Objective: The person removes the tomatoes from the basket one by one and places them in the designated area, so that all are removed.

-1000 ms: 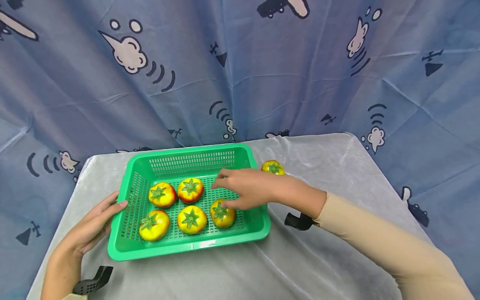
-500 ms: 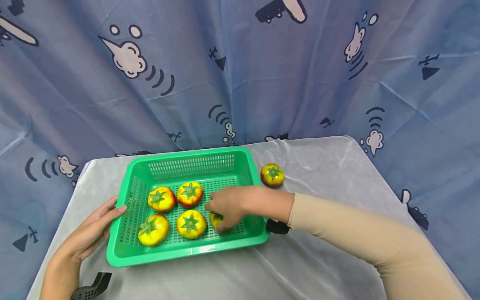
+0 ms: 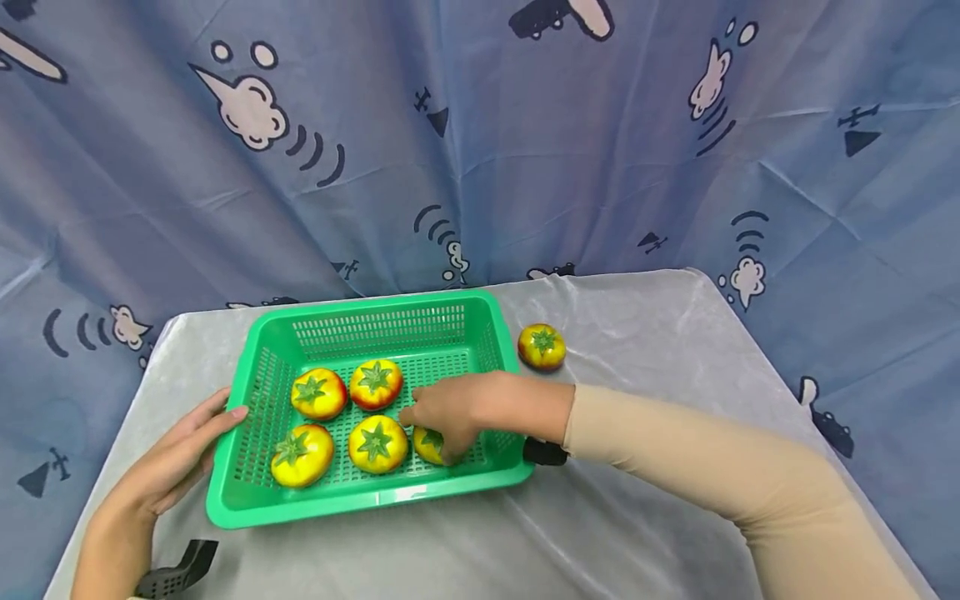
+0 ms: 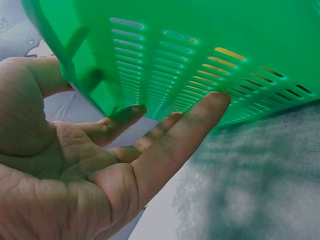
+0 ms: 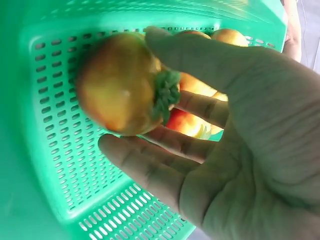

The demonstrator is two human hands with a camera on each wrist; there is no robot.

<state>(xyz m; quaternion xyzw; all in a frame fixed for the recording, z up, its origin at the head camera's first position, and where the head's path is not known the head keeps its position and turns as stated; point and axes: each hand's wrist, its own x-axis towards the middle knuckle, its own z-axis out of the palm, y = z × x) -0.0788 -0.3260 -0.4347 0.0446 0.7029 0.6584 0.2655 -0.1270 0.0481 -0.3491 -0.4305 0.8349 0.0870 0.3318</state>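
A green plastic basket (image 3: 375,497) with slotted walls stands on the table, holding several yellow-red tomatoes with green star-shaped tops. At its left end, my left hand (image 3: 176,454) holds the wall, thumb over the rim and fingers (image 4: 175,142) along the outside. My right hand (image 3: 450,412) reaches down inside the basket's right part. Its thumb and fingers (image 5: 145,167) lie around one tomato (image 5: 117,85), partly hidden from the head view. Left of that hand sits another tomato (image 3: 377,444), with a red-sided tomato (image 3: 376,384) behind it.
One more tomato (image 3: 542,347) lies outside the basket, beyond its right wall, on the grey cloth-covered table (image 3: 637,333). A blue patterned curtain (image 3: 480,142) hangs right behind the table.
My right hand has lowered into the basket and its fingers have closed around the near-right tomato. The left hand keeps its place on the basket's left wall.
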